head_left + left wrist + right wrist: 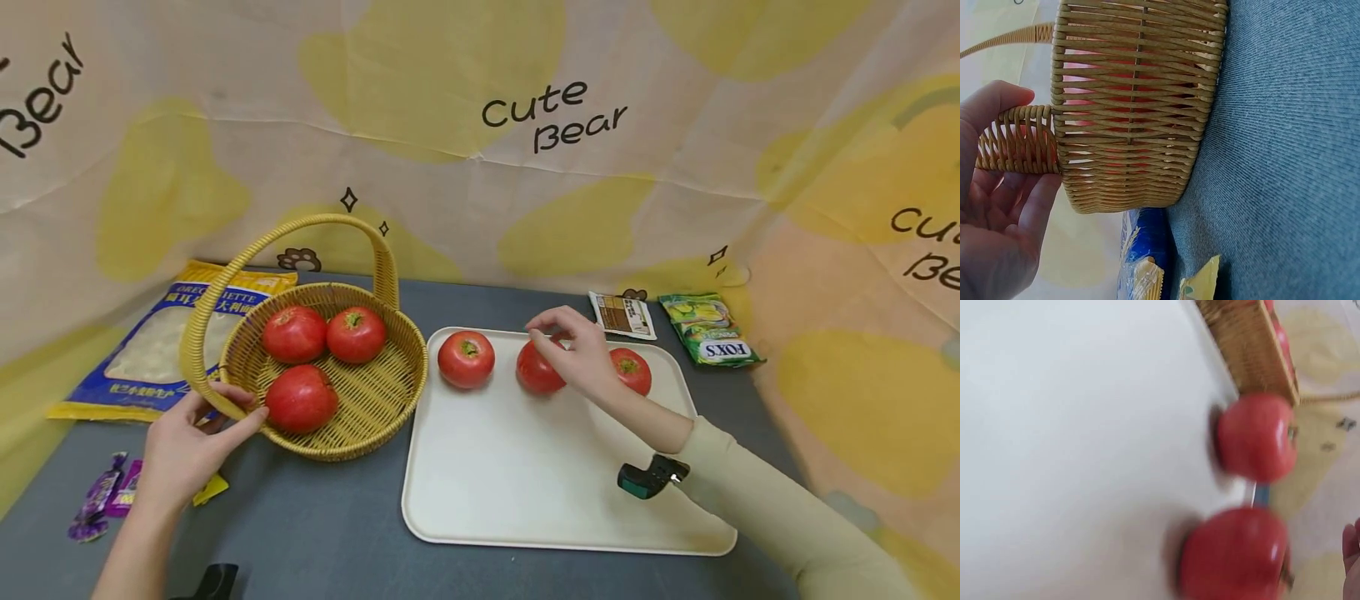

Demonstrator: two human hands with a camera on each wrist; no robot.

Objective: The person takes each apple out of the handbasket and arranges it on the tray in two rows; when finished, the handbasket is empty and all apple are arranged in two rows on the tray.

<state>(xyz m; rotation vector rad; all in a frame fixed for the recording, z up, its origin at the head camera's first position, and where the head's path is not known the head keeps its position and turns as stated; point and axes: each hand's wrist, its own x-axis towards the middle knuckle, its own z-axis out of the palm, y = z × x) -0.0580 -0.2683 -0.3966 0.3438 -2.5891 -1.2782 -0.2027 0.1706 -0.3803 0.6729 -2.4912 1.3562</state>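
My left hand (183, 450) grips the base of the handle of a yellow wicker basket (408, 392), thumb on one side and fingers on the other in the left wrist view. Three red apples (302, 398) lie inside the basket. To its right, a white tray (480, 475) bears three more: a left apple (466, 360), a middle apple (536, 371) and a right apple (632, 372). My right hand (573, 346) hovers over the middle apple with loosely bent fingers, partly hiding it. In the right wrist view the fingers (1351, 547) appear apart from the apples.
A blue and yellow pasta bag (142, 367) lies behind and left of the basket. Purple-wrapped candies (97, 504) and a yellow wrapper (211, 489) are near my left forearm. Behind the tray lie a brown-and-white packet (624, 317) and a green FOX'S bag (705, 329), before a hanging cloth.
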